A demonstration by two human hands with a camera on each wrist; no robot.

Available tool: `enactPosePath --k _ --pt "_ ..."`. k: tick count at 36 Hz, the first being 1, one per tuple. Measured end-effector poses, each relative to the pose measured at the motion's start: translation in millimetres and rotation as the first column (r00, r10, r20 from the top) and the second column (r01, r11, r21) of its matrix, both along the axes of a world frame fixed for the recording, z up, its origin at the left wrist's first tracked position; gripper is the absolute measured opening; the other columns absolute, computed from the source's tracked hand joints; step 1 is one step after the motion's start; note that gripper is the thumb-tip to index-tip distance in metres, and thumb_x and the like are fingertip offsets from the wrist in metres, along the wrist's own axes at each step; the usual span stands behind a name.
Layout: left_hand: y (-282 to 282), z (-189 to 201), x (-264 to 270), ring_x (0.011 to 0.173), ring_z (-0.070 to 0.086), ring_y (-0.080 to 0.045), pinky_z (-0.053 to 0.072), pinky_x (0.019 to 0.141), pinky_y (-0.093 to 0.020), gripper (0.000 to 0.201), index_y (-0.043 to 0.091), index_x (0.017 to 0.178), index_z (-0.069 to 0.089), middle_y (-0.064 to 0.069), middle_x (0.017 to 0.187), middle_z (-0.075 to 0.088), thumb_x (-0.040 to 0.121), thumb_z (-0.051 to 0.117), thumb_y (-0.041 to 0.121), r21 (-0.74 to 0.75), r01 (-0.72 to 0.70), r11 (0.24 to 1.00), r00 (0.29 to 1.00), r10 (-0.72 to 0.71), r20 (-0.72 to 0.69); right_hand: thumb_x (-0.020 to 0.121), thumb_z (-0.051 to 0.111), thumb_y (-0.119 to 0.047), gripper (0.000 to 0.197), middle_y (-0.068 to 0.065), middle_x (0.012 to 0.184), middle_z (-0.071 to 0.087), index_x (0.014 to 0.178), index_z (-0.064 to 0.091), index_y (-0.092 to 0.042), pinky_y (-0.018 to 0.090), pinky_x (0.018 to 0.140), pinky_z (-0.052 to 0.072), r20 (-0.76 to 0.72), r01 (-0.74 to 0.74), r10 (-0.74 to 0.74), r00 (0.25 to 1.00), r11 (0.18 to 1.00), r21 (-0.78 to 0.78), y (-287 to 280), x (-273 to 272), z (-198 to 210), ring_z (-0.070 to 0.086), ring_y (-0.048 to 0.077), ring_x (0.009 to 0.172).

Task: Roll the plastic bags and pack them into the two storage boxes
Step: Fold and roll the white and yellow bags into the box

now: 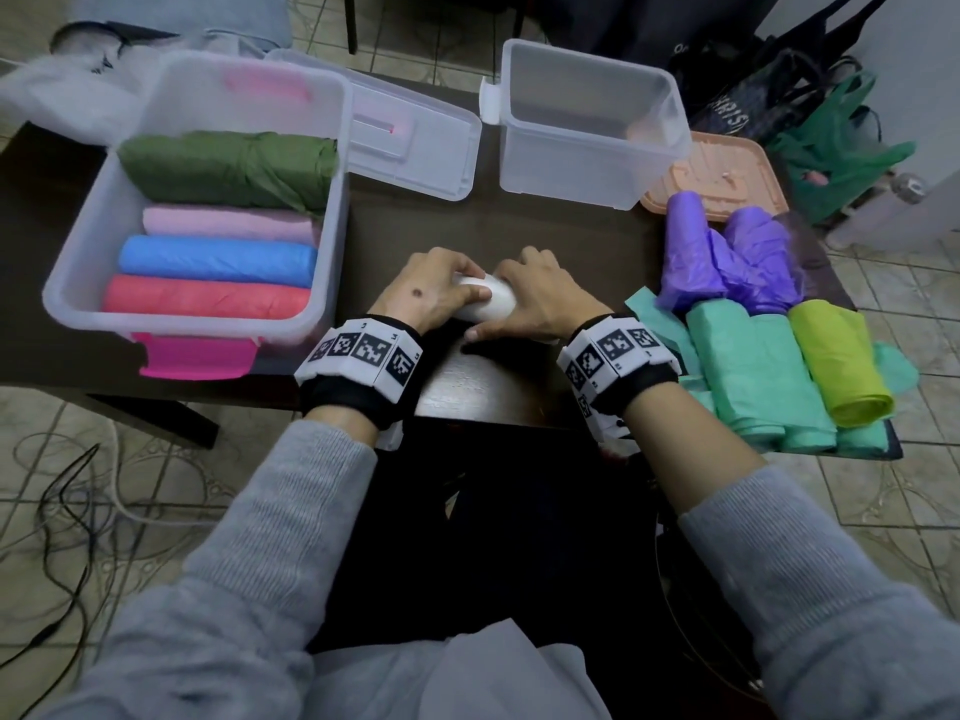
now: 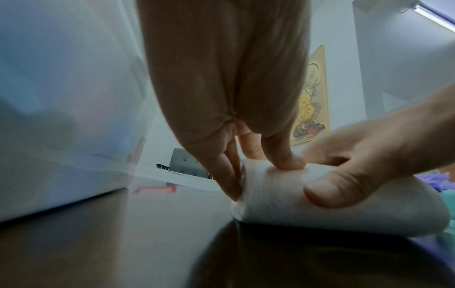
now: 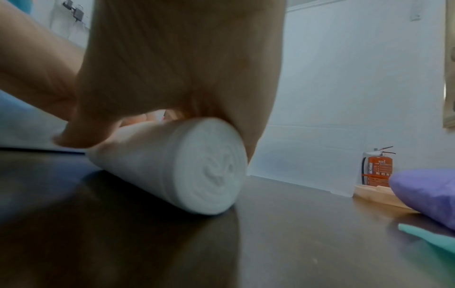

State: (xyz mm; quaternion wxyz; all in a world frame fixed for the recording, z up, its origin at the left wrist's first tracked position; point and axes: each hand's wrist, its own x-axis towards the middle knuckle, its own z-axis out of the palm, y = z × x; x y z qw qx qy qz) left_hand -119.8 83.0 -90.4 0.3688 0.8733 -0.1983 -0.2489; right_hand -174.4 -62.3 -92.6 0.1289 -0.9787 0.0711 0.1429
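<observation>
Both hands are clamping the white bag roll [image 1: 488, 302] on the table [image 1: 519, 226] — left hand [image 1: 431, 288] curling fingers over one end, right hand [image 1: 540, 298] over the other — roll lying between the palms.

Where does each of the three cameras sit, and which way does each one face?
Head: worn on the head, facing down at the table; both forearms, left hand and right hand show, in a grip on the white roll.
Left wrist: low over the table, looking along the left hand's fingers rightward.
Right wrist: low, looking along the right hand at the roll's spiral end, towards the purple bag.
Shared: all three show the white roll.
</observation>
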Motion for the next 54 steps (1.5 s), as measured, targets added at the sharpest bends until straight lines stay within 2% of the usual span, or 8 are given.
enactPosePath --k 16,24,27,32,39,43,48,54 --pt "-3 -4 -6 0.123 0.05 -0.02 0.035 0.103 -0.029 0.039 0.018 0.13 0.055 -0.006 0.132 0.056 0.093 0.055 0.031 -0.018 0.054 0.998 0.998 -0.054 0.037 0.094 0.04 -0.052 0.057 0.01 0.128 0.048 0.133 0.041 -0.01 0.041 0.093 0.039 0.18 -0.007 0.019 0.983 0.998 -0.067 9 -35 -15 0.046 0.027 0.117" --pt "-14 36 -27 0.134 0.037 -0.013 0.019 0.092 -0.002 0.04 0.013 0.133 0.052 -0.003 0.145 0.044 0.096 0.052 0.028 -0.283 0.084 0.955 0.949 0.01 0.315 0.093 0.042 -0.052 0.048 0.006 0.106 0.063 0.11 0.056 -0.009 0.037 0.08 0.047 0.051 0.217 -0.251 0.967 0.907 0.362 3 -21 -16 0.059 0.023 0.096" --pt "-3 67 -28 0.13 0.042 -0.009 0.027 0.102 -0.011 0.038 0.014 0.132 0.053 -0.001 0.141 0.049 0.096 0.051 0.027 -0.383 0.047 0.923 0.915 0.114 0.387 0.095 0.045 -0.046 0.034 -0.002 0.082 0.06 0.082 0.054 -0.016 0.026 0.063 0.04 0.061 0.238 -0.321 0.945 0.803 0.546 8 -16 -3 0.055 0.013 0.074" --pt "49 107 -15 0.115 0.043 0.004 0.034 0.095 -0.004 0.034 0.016 0.13 0.054 0.005 0.132 0.055 0.098 0.048 0.025 -0.456 -0.105 0.884 0.816 0.339 0.468 0.095 0.048 -0.043 0.028 -0.004 0.079 0.057 0.083 0.053 -0.018 0.022 0.06 0.04 0.114 0.141 -0.309 0.944 0.693 0.707 35 0 35 0.052 0.008 0.067" --pt "156 101 9 0.117 0.055 -0.015 0.038 0.099 -0.023 0.035 0.017 0.125 0.059 -0.001 0.126 0.061 0.095 0.045 0.028 -0.367 -0.518 0.773 0.621 0.634 0.461 0.096 0.047 -0.042 0.03 -0.001 0.092 0.054 0.103 0.052 -0.013 0.016 0.058 0.037 0.414 -0.184 -0.077 0.907 0.812 0.554 90 44 89 0.053 0.011 0.077" --pt "193 78 10 0.118 0.053 -0.028 0.037 0.093 -0.03 0.033 0.012 0.118 0.062 -0.013 0.124 0.061 0.096 0.042 0.028 -0.189 -0.663 0.724 0.631 0.677 0.379 0.094 0.052 -0.04 0.04 0.008 0.107 0.055 0.113 0.055 -0.005 0.024 0.067 0.033 0.531 -0.344 0.124 0.838 0.876 0.338 127 69 104 0.051 0.019 0.095" --pt "197 62 4 0.098 0.055 -0.038 0.031 0.07 -0.033 0.039 0.007 0.076 0.054 -0.026 0.098 0.059 0.1 0.035 0.031 -0.194 -0.687 0.7 0.678 0.714 0.177 0.09 0.06 -0.035 0.048 0.001 0.105 0.05 0.125 0.043 -0.01 0.023 0.075 0.034 0.447 -0.404 0.249 0.859 0.867 0.293 162 88 100 0.047 0.015 0.094" --pt "191 58 8 0.097 0.057 -0.038 0.034 0.07 -0.032 0.051 0.014 0.059 0.047 -0.015 0.08 0.052 0.099 0.035 0.043 -0.246 -0.762 0.6 0.609 0.792 0.044 0.089 0.059 -0.039 0.048 0.013 0.123 0.052 0.125 0.045 -0.011 0.033 0.088 0.035 0.332 -0.437 0.39 0.859 0.896 0.077 179 97 86 0.045 0.027 0.112"
